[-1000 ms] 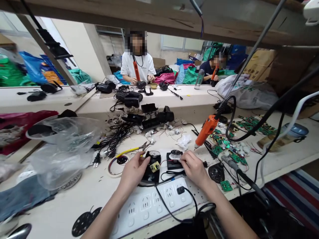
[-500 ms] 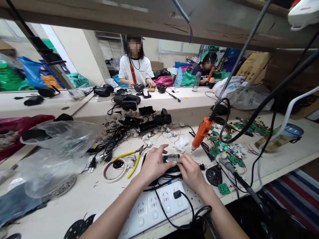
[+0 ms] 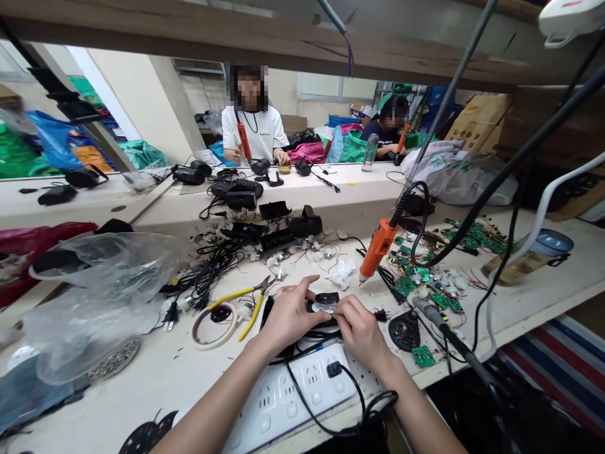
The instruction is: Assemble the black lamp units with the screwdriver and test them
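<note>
Between my hands is a small black plastic housing (image 3: 327,297) with a clear, shiny part in it. My left hand (image 3: 289,315) grips it from the left, thumb along the near side and index finger raised. The fingertips of my right hand (image 3: 358,320) are pinched at its right end; whatever is between them is too small to make out. Black cable lies under and beside the housing, near a white power strip (image 3: 278,394). An orange electric screwdriver (image 3: 379,247) hangs just beyond my right hand.
Yellow-handled cutters (image 3: 255,309) and a tape roll (image 3: 215,326) lie left of my hands. Green circuit boards (image 3: 424,357), a black round part (image 3: 404,331) and a soldering iron handle (image 3: 432,313) are on the right. Black housings (image 3: 278,236) pile up behind. Two people work opposite.
The view has shifted slightly. Both hands stay at the housing, which is tilted a little differently between them. Across the bench, a person's hand has moved beside their orange screwdriver.
</note>
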`<state>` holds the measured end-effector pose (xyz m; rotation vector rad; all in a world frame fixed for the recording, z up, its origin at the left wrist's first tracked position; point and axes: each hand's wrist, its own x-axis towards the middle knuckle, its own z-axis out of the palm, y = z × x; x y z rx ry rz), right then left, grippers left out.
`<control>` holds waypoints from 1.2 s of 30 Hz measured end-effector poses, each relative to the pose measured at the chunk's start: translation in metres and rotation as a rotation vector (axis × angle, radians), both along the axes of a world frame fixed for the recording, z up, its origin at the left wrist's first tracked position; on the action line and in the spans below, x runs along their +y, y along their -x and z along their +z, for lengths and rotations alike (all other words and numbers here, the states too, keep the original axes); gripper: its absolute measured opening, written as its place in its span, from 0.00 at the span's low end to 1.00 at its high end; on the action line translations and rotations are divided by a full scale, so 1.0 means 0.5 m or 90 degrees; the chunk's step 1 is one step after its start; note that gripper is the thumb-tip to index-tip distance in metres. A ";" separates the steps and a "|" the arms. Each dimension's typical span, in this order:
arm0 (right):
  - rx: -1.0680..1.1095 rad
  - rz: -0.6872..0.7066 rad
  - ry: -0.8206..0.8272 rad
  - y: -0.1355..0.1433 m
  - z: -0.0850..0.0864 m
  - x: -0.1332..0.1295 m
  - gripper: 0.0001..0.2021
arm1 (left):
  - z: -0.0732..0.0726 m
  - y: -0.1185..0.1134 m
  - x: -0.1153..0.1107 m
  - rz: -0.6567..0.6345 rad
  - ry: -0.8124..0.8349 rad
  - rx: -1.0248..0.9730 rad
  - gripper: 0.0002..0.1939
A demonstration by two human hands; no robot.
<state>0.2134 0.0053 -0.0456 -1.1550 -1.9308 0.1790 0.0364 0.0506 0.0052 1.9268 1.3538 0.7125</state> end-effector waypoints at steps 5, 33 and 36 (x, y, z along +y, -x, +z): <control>0.000 -0.005 0.005 0.000 -0.002 -0.003 0.10 | 0.004 -0.001 -0.002 0.002 0.011 -0.006 0.35; 0.006 0.032 0.000 0.026 0.017 -0.006 0.09 | 0.017 0.029 0.018 -0.076 0.084 -0.025 0.35; 0.028 0.013 -0.028 0.012 0.031 -0.011 0.09 | 0.008 0.024 0.008 -0.064 0.045 0.018 0.35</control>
